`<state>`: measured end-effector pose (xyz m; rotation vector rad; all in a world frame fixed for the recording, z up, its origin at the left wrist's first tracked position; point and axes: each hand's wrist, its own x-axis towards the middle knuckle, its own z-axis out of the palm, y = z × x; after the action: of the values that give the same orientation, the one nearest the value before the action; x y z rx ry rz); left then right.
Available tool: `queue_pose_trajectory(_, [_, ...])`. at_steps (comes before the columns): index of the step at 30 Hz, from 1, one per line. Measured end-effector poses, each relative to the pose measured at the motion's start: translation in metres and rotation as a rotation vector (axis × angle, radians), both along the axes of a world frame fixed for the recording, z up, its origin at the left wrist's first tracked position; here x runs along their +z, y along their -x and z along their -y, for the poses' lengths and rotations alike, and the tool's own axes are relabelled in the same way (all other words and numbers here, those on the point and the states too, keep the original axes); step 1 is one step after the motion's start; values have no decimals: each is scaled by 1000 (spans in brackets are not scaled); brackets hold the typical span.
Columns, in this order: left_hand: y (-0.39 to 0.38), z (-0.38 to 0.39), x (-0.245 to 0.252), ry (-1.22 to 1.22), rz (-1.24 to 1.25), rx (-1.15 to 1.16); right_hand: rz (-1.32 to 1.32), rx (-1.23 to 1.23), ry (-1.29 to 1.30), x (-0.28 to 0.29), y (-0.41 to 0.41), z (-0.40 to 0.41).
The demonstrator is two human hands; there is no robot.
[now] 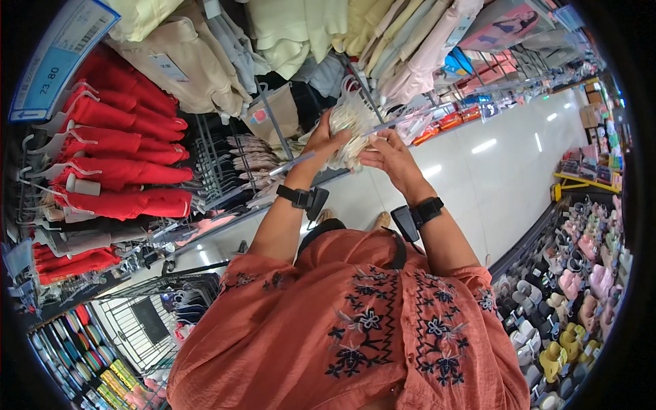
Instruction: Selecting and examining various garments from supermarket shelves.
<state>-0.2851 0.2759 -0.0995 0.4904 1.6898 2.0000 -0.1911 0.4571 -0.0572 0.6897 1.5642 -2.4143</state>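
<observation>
My left hand [328, 138] is closed around the left side of a bundle of pale garments on clear plastic hangers [351, 123], with the hanger hooks pointing up. On the bundle's right side, my right hand [387, 154] touches its edge with thumb and fingers; whether it grips anything is hard to tell. The bundle is beside the metal display rods of the clothing rack. Behind it hang cream garments [279, 31] and pink garments [415, 72]. Folded beige items [256, 159] hang lower, to the left of my left hand.
Red garments on hangers [123, 169] fill the left rack under a price sign [64, 61]. A wire shopping cart [138, 328] stands at lower left. Slippers [558, 307] line a display on the right. The tiled aisle floor [487, 148] runs toward shelves at upper right.
</observation>
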Motion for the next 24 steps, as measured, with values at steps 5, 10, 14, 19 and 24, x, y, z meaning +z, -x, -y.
queue_pose_trajectory(5, [-20, 10, 5, 71, -30, -46, -8, 2, -3, 10, -9, 2])
queue_pose_trajectory(10, [-38, 16, 18, 48, -32, -112, -18, 81, -2, 7, -21, 2])
queue_pose_trajectory(14, [-53, 18, 28, 55, -50, -130, -9, 85, -17, 12, -27, 8])
queue_pose_trajectory(19, [-70, 24, 26, 95, -63, -72, 8, 117, -79, 20, -33, 14])
queue_pose_trajectory(24, [-84, 31, 27, 52, 48, 0, 2, 143, -126, 31, -41, 24])
